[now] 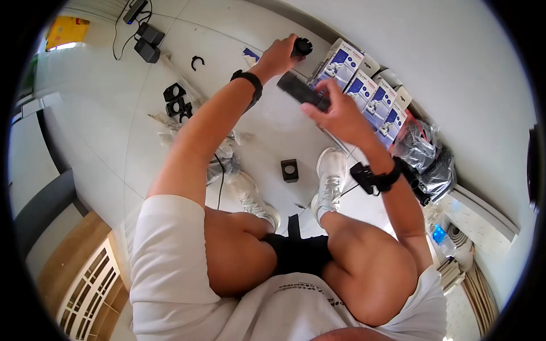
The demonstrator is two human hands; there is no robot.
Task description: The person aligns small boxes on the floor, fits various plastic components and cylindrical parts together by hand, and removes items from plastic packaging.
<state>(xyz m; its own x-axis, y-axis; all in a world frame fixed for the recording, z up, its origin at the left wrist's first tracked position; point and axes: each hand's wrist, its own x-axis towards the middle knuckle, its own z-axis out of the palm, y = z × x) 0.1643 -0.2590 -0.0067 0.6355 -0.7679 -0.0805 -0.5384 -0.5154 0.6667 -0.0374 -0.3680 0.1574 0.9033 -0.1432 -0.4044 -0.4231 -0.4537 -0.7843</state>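
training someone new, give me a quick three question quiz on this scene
1. Which hand holds the dark cylinder?
2. True or false: the black square block with a round hole lies on the floor between the shoes.
3. The left hand grips: a) a white cup, b) a round black part, c) a cable.
Key: 1. the right hand; 2. true; 3. b.

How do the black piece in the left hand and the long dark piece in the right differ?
Pose: the black piece shows its round end to the camera; the long dark piece shows its side.
Look: the black piece has a notched rim; the long dark piece looks plain along its side.
Shared: both dark, each held in one hand, left and right.
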